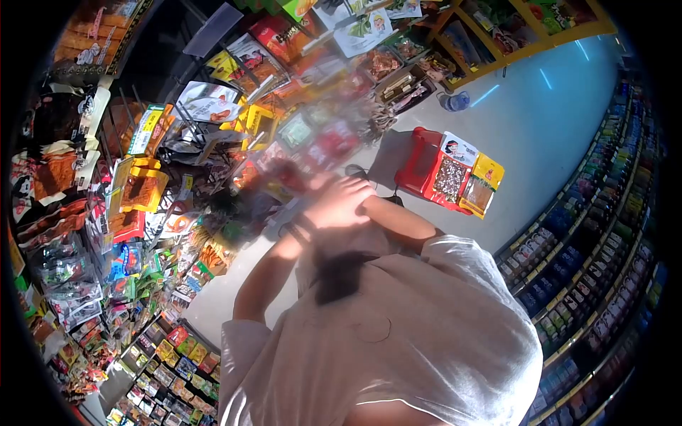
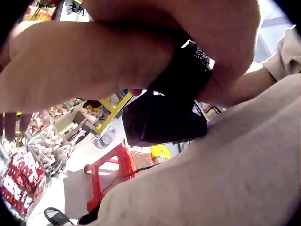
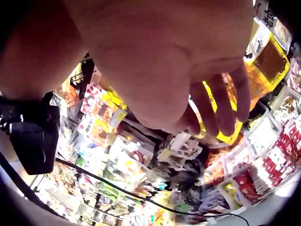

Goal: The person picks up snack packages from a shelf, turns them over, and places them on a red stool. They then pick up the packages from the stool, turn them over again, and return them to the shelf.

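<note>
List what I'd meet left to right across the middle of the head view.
Yellow-framed packet of orange-brown food → the person's overlapping bare hands → red plastic stool → red-edged packet with a dark speckled window → yellow packet with a brown window → long curving shelves of close-packed goods

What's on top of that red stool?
Two packets lie on the red stool: a red-and-white one and a yellow one. They cover part of the seat, so what's beneath them can't be seen.
</note>
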The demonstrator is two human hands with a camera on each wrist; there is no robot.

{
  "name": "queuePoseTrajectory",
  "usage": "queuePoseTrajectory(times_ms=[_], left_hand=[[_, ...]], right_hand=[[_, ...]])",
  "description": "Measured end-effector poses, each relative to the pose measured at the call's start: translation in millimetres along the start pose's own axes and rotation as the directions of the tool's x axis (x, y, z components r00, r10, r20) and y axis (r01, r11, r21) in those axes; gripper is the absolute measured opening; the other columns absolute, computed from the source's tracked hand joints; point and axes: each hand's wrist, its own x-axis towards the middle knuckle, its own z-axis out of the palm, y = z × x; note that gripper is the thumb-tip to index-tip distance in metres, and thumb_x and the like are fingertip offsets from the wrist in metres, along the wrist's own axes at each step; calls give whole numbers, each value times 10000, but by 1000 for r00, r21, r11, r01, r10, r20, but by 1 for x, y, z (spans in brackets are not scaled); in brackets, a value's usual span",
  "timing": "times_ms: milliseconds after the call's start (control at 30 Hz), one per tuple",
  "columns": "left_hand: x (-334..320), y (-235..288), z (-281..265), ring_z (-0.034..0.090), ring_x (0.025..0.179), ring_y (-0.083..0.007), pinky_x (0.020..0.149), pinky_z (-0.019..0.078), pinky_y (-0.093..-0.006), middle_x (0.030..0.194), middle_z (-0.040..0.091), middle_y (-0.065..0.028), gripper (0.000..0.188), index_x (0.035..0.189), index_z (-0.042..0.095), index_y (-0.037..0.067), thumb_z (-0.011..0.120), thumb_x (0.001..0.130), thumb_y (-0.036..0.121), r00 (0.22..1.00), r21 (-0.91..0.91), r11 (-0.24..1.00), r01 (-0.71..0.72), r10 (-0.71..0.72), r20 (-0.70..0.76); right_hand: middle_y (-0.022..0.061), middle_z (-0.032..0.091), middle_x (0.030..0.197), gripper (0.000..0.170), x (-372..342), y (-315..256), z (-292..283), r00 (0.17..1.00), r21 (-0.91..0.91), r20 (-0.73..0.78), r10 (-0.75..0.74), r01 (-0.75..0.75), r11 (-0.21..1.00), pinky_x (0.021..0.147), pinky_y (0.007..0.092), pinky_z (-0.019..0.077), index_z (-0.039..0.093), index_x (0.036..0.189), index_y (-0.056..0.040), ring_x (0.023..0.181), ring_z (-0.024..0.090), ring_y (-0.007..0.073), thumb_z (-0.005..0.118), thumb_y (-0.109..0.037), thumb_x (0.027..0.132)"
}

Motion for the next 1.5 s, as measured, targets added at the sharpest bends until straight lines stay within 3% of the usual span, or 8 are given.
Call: queuePoseTrajectory(times_ms=[633, 767, 833, 1000, 1133, 1267, 1367, 1500], left_hand=[[-26, -10, 12, 385, 1291, -357, 1105, 293, -482, 1386, 412, -164, 788, 1358, 440, 82, 798, 679, 260, 890, -58, 969, 242, -245, -384], [-18, 4, 28, 327, 1332, -327, 1087, 311, -446, 1447, 311, -197, 879, 1430, 284, 13, 796, 756, 248, 641, -364, 896, 254, -437, -631], [-21, -19, 42, 507, 1028, -173, 848, 430, -313, 1152, 513, -116, 544, 1308, 401, -8, 664, 882, 203, 720, -624, 701, 345, -624, -304], [-1, 4, 25, 581, 515, -120, 464, 500, -247, 694, 595, -30, 181, 966, 589, 5, 535, 976, 178, 654, -962, 219, 162, -754, -61], [1, 2, 26, 598, 564, -135, 482, 552, -272, 752, 601, -50, 187, 991, 592, 5, 551, 963, 185, 619, -980, 165, 114, -783, -60], [0, -6, 33, 613, 641, -136, 487, 559, -276, 866, 607, -53, 224, 1069, 588, 7, 555, 956, 197, 591, -990, 105, 99, -806, -27], [-4, 0, 18, 600, 735, -92, 578, 543, -242, 907, 609, -15, 302, 1154, 573, 34, 550, 964, 268, 586, -963, 197, 183, -809, -54], [-21, -8, 2, 589, 797, -87, 598, 513, -245, 993, 601, -16, 327, 1178, 559, 47, 541, 973, 301, 687, -991, 121, 61, -725, -46]], right_hand=[[90, 627, 800, 198, 24, 29, -15, 963, 338, -242, 122, -34, 941, 532, 273, 444, 602, 993, 13, 670, 571, 161, 513, -119, 874], [92, 624, 811, 202, 56, 15, -90, 901, 953, -31, 432, -104, 285, 544, 259, 444, 596, 1000, 21, 673, 565, 140, 501, -114, 883], [83, 601, 786, 204, 62, 8, -112, 835, 1000, -1, 550, 0, 1, 580, 278, 461, 569, 1005, 24, 634, 555, 158, 494, -123, 885], [100, 624, 806, 179, 64, 7, -110, 717, 952, -235, 656, 35, 304, 629, 329, 487, 611, 930, -5, 675, 596, 197, 507, -146, 892], [128, 668, 843, 181, 53, 52, -58, 763, 458, -418, 493, -292, 840, 741, 391, 515, 664, 904, -32, 807, 660, 300, 546, -167, 884], [188, 683, 823, 272, 54, 59, -47, 838, 425, -328, 435, -280, 861, 633, 400, 512, 661, 970, 15, 725, 669, 300, 598, -219, 847], [87, 650, 781, 186, 66, 40, -71, 700, 941, -12, 714, -233, 245, 588, 342, 495, 653, 953, -17, 659, 616, 221, 559, -150, 863], [66, 603, 823, 156, 86, 39, -64, 757, 995, 101, 646, -68, -75, 628, 296, 488, 580, 1017, -23, 707, 576, 180, 488, -91, 910]])
